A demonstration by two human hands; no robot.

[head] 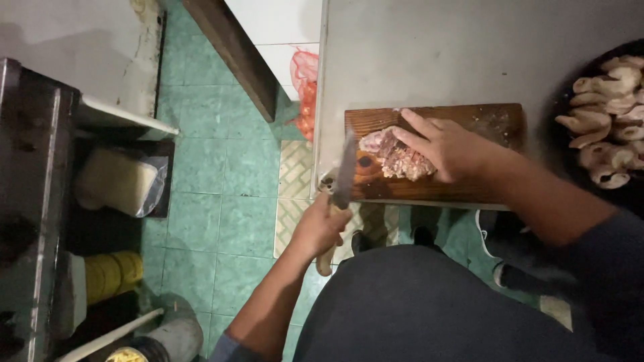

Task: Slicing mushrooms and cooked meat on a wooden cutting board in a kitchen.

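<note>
Lying on the wooden cutting board [483, 127] at the steel table's [436, 53] edge, the raw meat chunk [396, 157] is pressed under the right hand's [453, 149] spread fingers. The left hand [320, 228] grips a knife [345, 171] just beside it. A dark tray of sliced mushrooms [607, 114] sits nearby.

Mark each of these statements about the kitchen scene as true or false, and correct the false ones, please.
1. The left hand holds a knife. True.
2. The right hand rests on a piece of meat. True.
3. The meat lies on a white plastic board. False: it lies on a brown wooden cutting board.
4. The dark tray at the right holds pale pieces of food. True.
5. The floor is bare grey concrete. False: the floor has green tiles.
6. The knife lies flat on the metal table, with no hand on it. False: the left hand has it in its grip, with the blade by the meat.
</note>
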